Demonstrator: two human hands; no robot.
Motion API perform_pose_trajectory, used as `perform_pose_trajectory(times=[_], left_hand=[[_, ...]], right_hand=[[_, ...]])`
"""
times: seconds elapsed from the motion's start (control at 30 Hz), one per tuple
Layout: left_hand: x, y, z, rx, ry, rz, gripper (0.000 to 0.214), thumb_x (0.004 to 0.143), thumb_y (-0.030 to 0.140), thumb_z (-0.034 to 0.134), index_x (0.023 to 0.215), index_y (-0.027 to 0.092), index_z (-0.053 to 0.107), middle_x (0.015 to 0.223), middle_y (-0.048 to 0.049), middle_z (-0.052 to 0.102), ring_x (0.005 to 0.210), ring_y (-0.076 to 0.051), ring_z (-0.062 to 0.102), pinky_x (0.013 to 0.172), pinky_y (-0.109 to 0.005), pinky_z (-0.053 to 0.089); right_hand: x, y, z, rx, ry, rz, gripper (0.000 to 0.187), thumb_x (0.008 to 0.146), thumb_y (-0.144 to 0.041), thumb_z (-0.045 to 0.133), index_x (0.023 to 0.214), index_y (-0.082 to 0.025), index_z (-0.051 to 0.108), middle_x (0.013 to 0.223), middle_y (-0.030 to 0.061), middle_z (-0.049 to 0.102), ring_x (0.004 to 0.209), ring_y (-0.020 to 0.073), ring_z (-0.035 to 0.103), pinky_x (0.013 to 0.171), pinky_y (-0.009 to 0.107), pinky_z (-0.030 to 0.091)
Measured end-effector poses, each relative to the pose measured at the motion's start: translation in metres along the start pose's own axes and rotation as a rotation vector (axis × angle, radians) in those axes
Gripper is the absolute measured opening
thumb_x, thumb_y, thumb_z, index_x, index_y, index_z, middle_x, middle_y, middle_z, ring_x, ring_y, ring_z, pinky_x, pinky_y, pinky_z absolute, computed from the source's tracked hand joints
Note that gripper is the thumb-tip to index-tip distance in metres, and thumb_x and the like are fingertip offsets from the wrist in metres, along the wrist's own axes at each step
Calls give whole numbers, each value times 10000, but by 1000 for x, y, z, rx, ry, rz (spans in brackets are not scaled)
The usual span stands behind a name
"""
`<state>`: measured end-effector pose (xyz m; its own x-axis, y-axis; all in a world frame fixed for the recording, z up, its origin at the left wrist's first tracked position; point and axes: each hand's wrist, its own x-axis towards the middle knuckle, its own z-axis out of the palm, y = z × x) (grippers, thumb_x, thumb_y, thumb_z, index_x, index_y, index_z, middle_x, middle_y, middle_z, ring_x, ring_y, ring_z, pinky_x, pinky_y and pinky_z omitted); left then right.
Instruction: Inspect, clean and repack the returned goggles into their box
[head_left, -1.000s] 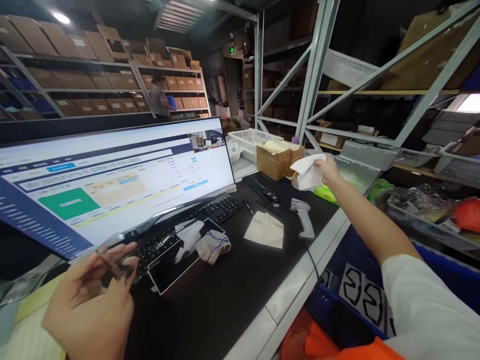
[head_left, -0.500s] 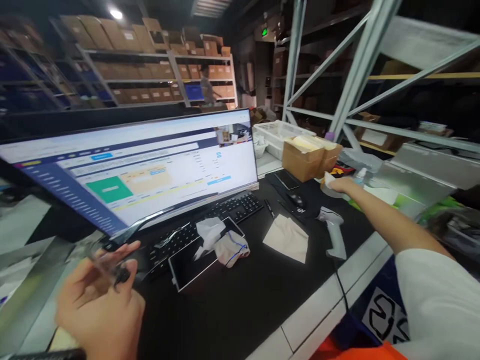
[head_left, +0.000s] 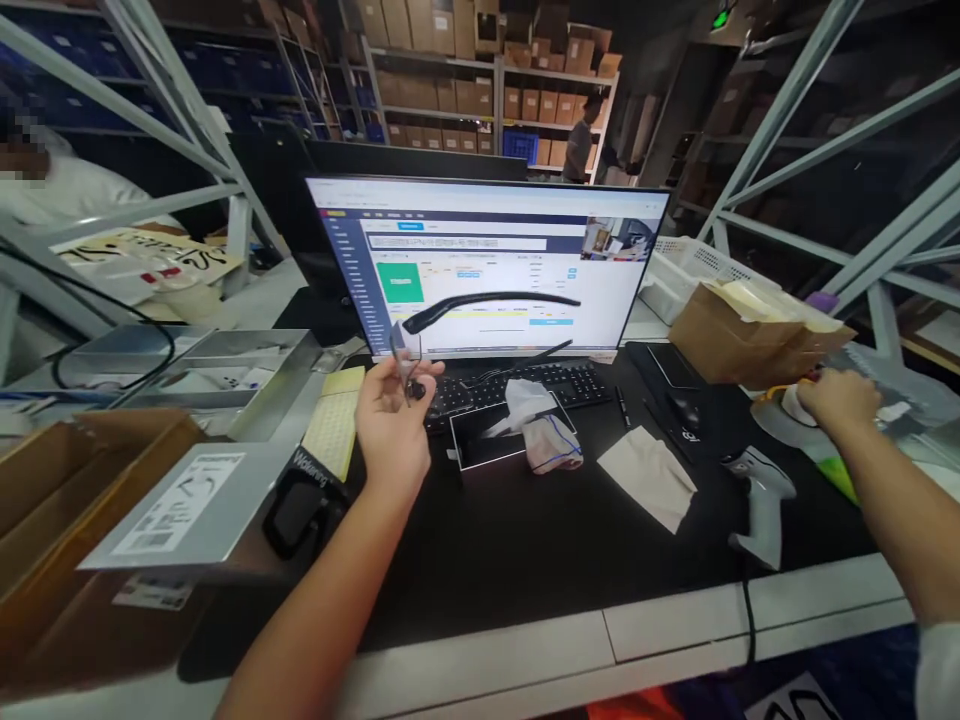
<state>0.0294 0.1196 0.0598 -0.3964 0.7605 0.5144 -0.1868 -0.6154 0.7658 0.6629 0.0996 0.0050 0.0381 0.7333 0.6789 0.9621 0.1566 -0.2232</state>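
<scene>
My left hand [head_left: 394,425], its fingers closed, grips a pair of eyeglasses [head_left: 491,300] in front of the monitor. Their black temple arms point right across the screen and keyboard. At the far right my right hand [head_left: 840,402] is curled beside a roll of tape [head_left: 784,405]; what its fingers hold, if anything, I cannot make out. Below the glasses, a flat dark screen panel [head_left: 491,435] leans over the keyboard's [head_left: 577,383] edge. A crumpled white tissue [head_left: 529,400] and a pale pouch with a blue cord [head_left: 551,447] lie on it. Right of these is a beige cloth [head_left: 649,478].
The lit monitor [head_left: 480,270] stands behind the keyboard. A barcode scanner [head_left: 761,510], mouse [head_left: 684,408], phone [head_left: 671,365] and cardboard box [head_left: 735,335] are to the right. Metal trays [head_left: 247,375] and an open carton [head_left: 97,490] occupy the left. Another person [head_left: 82,190] is beyond the frame post.
The view has swung left, bringing the left-side trays and carton into sight. My left hand still holds the glasses, now farther out before the monitor. My right hand is now by the tape roll.
</scene>
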Motion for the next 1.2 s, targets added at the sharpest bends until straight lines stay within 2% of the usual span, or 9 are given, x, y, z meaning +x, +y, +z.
perform_pose_trajectory(times=[0.07, 0.27, 0.4, 0.5, 0.57, 0.67, 0.83, 1.03, 1.2], left_hand=[[1, -1, 4, -94, 17, -95, 447, 730, 382, 870, 1060, 196, 634, 922, -15, 724, 893, -176, 737, 1055, -424, 505], [-1, 0, 12, -299, 35, -244, 626, 694, 377, 896, 1191, 225, 548, 919, -15, 747, 962, -164, 728, 1088, -388, 458], [-7, 11, 10, -438, -39, -399, 634, 673, 378, 907, 1175, 223, 552, 931, -34, 758, 950, -187, 738, 978, -351, 506], [-8, 19, 6, -512, -164, -506, 538, 700, 402, 884, 1112, 223, 589, 946, -36, 759, 955, -208, 742, 941, -357, 522], [-7, 23, 3, -547, -228, -531, 477, 724, 406, 867, 1081, 224, 609, 967, -35, 755, 970, -213, 739, 968, -377, 516], [-5, 27, 1, -591, -258, -531, 446, 728, 395, 866, 1072, 229, 635, 1040, -30, 742, 983, -216, 735, 979, -382, 517], [-3, 29, 1, -620, -265, -539, 456, 701, 385, 888, 1065, 227, 664, 997, -18, 732, 982, -227, 738, 947, -361, 534], [-5, 27, -3, -532, -363, -449, 509, 738, 390, 867, 1178, 265, 642, 990, -10, 694, 999, -232, 729, 1020, -436, 505], [-11, 22, -4, -425, -430, -368, 567, 750, 425, 857, 1241, 287, 610, 1042, -31, 684, 1019, -230, 722, 974, -397, 535]], right_hand=[[19, -62, 1, -76, 99, 45, 454, 914, -532, 493, 603, -230, 629, 684, 191, 643, 862, 420, 668, 836, 618, 473], [29, -326, 35, 209, -268, -489, 179, 900, -293, 613, 981, -228, 758, 1068, 100, 724, 1065, 265, 654, 958, 425, 528], [19, -413, 81, 230, -449, -595, 301, 859, -196, 678, 1155, -188, 734, 1411, 148, 598, 1361, 354, 491, 1079, 528, 439], [17, -429, 106, 254, -502, -558, 98, 876, -205, 672, 891, -204, 768, 1390, 116, 627, 1392, 375, 457, 1099, 596, 380], [18, -433, 113, 384, -444, -479, 137, 884, -193, 636, 781, -200, 727, 1286, 111, 688, 1341, 338, 512, 1105, 582, 371], [24, -436, 110, 712, -313, -204, 111, 878, -234, 594, 798, -209, 668, 1059, 94, 741, 1150, 271, 631, 1035, 491, 453], [43, -429, 86, 1351, -165, 310, 162, 807, -343, 683, 824, -229, 570, 719, -18, 669, 769, 181, 672, 830, 361, 535], [42, -404, 44, 1628, -75, 428, 253, 742, -293, 798, 922, -237, 628, 652, -63, 564, 581, 108, 580, 619, 253, 496], [23, -389, 19, 1594, -186, 551, 402, 604, -339, 917, 860, -223, 631, 608, -65, 526, 425, 41, 343, 399, 196, 236]])
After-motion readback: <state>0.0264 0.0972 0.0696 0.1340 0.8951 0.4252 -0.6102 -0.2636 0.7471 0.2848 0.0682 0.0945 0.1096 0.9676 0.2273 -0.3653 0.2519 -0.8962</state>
